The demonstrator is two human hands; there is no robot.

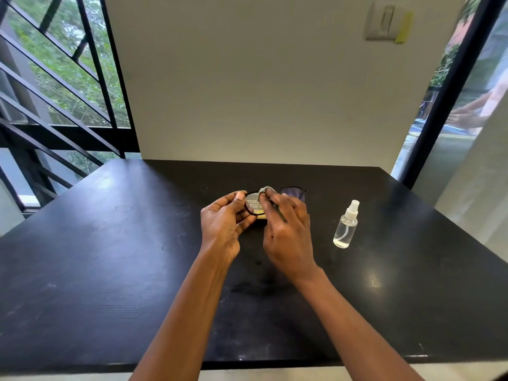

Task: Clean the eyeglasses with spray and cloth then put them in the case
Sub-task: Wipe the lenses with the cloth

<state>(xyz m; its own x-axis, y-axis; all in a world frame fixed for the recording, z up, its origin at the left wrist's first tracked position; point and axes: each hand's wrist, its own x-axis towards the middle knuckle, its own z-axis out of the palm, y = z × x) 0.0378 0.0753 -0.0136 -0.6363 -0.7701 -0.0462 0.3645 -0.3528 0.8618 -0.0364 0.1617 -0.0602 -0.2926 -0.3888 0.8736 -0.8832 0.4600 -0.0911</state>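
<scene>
Black-framed eyeglasses (294, 193) are held above the middle of the black table (110, 257). My left hand (224, 221) pinches the frame's left rim between thumb and fingers. My right hand (287, 232) presses a small grey cloth (266, 190) onto the left lens. The right lens shows past my right fingers, with a purple tint. Under the glasses lies a pale object with dark lettering (254, 206), mostly hidden by my hands; I cannot tell whether it is the case. A clear spray bottle (345, 225) with a white nozzle stands upright to the right of my right hand.
A white wall stands behind the table's far edge. Black-framed windows are at the left and at the right. The table's near edge runs just below my forearms.
</scene>
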